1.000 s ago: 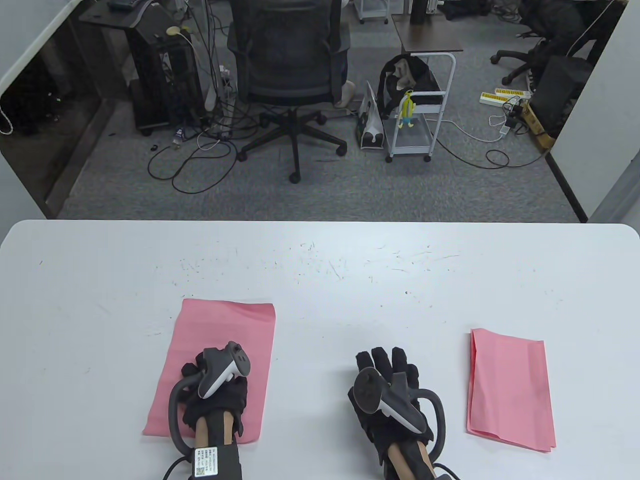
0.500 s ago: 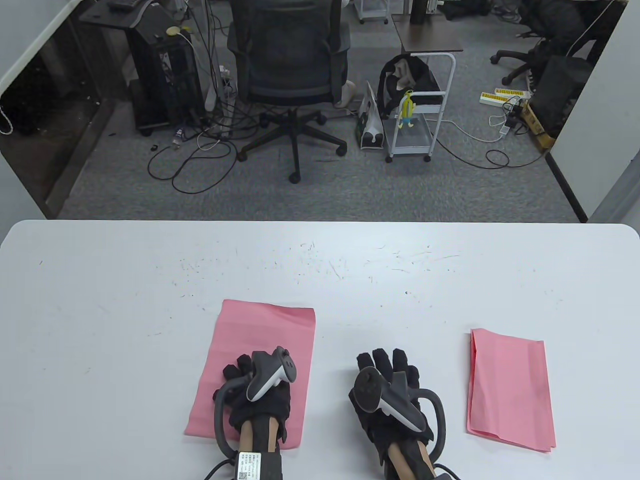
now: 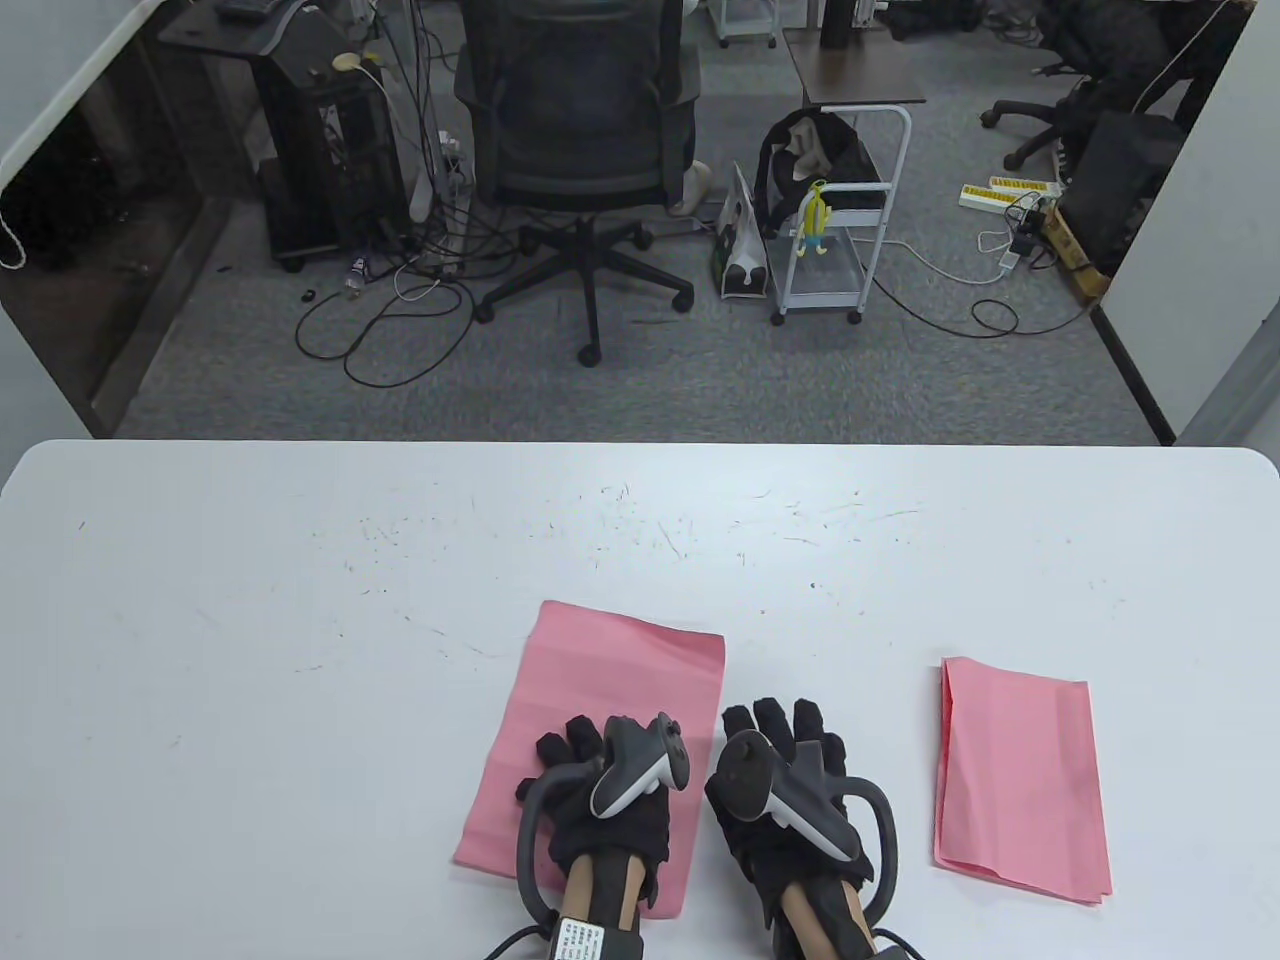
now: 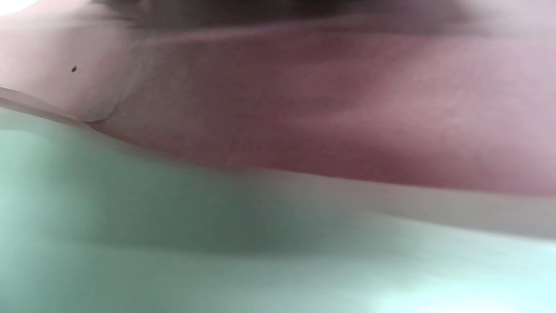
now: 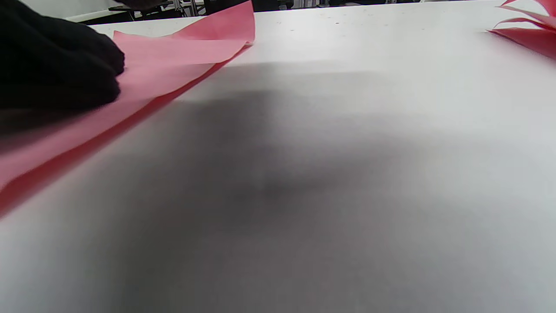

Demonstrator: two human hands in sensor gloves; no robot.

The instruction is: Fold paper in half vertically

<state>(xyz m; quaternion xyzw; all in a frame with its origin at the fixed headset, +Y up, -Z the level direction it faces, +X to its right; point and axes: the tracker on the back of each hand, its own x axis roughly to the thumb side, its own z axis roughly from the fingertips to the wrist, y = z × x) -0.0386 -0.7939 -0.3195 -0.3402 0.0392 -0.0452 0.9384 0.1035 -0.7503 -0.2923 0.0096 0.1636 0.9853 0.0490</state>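
A pink sheet of paper (image 3: pixel 620 680) lies flat on the white table (image 3: pixel 250 620) near the front middle. My left hand (image 3: pixel 590 790) rests flat on its near half, fingers spread. The sheet fills the left wrist view (image 4: pixel 304 108) as a pink blur. My right hand (image 3: pixel 785 790) lies flat on the bare table just right of the sheet, fingers spread, holding nothing. In the right wrist view the sheet (image 5: pixel 173 56) shows at the left, under the black glove of my left hand (image 5: pixel 52 65).
A second pink paper (image 3: pixel 1020 780), folded in half, lies at the front right of the table; its edge shows in the right wrist view (image 5: pixel 525 30). Beyond the table's far edge stand an office chair (image 3: pixel 580 130) and a white cart (image 3: pixel 840 210).
My left hand has slid the pink sheet to the right across the table, from the front left to just beside my right hand. The right hand has barely moved.
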